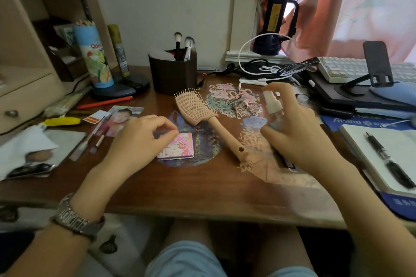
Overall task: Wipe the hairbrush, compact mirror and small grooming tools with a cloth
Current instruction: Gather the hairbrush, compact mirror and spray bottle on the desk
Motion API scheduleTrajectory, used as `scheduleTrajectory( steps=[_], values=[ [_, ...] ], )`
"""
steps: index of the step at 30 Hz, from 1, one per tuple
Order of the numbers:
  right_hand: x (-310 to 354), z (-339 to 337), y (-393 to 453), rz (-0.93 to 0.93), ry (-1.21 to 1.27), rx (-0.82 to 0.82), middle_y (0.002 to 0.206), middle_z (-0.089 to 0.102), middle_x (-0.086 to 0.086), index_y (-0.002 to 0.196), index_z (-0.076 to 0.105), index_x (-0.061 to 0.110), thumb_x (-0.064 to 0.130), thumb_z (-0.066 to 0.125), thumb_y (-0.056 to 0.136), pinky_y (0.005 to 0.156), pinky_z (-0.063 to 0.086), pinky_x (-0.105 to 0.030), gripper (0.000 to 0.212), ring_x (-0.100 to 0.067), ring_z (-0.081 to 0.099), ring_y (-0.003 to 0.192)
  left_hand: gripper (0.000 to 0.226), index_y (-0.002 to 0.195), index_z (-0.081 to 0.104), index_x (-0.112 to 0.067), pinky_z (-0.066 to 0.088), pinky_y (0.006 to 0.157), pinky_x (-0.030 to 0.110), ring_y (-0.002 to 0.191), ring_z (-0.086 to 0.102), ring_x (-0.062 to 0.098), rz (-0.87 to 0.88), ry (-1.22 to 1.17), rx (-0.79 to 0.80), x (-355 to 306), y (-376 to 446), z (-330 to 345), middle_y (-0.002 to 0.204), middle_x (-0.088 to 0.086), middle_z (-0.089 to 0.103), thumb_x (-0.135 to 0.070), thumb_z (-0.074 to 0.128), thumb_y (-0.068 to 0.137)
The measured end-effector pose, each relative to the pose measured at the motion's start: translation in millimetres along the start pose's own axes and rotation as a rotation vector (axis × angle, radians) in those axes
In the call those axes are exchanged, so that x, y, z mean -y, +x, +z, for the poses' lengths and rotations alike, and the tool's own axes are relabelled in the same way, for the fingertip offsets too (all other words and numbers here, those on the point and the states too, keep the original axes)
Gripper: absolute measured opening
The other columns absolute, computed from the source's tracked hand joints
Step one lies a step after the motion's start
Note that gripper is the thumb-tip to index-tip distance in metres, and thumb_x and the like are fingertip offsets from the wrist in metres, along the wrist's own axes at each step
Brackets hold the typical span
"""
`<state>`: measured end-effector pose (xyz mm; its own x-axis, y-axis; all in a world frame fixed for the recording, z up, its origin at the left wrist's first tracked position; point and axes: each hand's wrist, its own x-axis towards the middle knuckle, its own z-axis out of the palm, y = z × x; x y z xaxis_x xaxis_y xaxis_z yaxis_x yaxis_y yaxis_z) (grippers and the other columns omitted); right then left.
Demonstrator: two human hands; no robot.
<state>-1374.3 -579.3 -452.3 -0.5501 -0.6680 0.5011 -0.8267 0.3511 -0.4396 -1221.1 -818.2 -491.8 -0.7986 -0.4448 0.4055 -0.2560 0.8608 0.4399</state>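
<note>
Right hand (299, 132) gripped spray bottle (273, 108) just right of hairbrush (202, 117), likely readying wetting. Left hand (139, 139), fingers curled, hovered at compact mirror (177, 147) left of hairbrush; contact unclear. Grooming tools (238, 103) beyond hairbrush.

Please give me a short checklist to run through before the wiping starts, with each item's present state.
1. Spray bottle held: ok, the right hand grips it, blurred.
2. Mirror within reach: ok, it lies closed on the desk under the left hand.
3. Left hand gripping the mirror: cannot tell, its fingers are curled just above the mirror's edge.
4. Hairbrush free: ok, it lies untouched between the hands.
5. Small tools ready: ok, beyond the hairbrush.
6. Cloth in hand: not ok, neither hand holds one.
</note>
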Motion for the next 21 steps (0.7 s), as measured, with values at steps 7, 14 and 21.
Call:
scheduleTrajectory(
  steps=[7, 14, 21],
  values=[
    [12, 12, -16, -0.043, -0.009, 0.036, 0.078, 0.058, -0.004, 0.121, 0.030, 0.033, 0.012, 0.058, 0.077, 0.060, 0.050, -0.045, 0.056, -0.023, 0.054, 0.065, 0.013, 0.095, 0.070, -0.030, 0.050, 0.080, 0.033, 0.093, 0.060, 0.007, -0.063, -0.043, -0.023, 12, -31, -4, 0.099, -0.011, 0.066, -0.036, 0.065, 0.085],
    [19, 20, -24, -0.032, -0.075, 0.048, 0.067, 0.053, 0.004, 0.122, 0.033, 0.025, 0.010, 0.061, 0.078, 0.056, 0.045, -0.031, 0.054, -0.017, 0.052, 0.058, 0.016, 0.102, 0.068, -0.028, 0.045, 0.079, 0.029, 0.098, 0.055, 0.009, -0.180, 0.070, -0.037, 27, -44, -2, 0.103, -0.010, 0.064, -0.034, 0.062, 0.088],
    [21, 24, -25, -0.030, -0.104, 0.053, 0.070, 0.049, 0.007, 0.121, 0.031, 0.027, 0.012, 0.061, 0.079, 0.056, 0.044, -0.029, 0.054, -0.015, 0.051, 0.058, 0.023, 0.107, 0.064, -0.029, 0.043, 0.088, 0.029, 0.109, 0.050, 0.009, -0.161, 0.120, -0.006, 29, -50, 0, 0.112, -0.012, 0.059, -0.041, 0.060, 0.088]
  ],
)
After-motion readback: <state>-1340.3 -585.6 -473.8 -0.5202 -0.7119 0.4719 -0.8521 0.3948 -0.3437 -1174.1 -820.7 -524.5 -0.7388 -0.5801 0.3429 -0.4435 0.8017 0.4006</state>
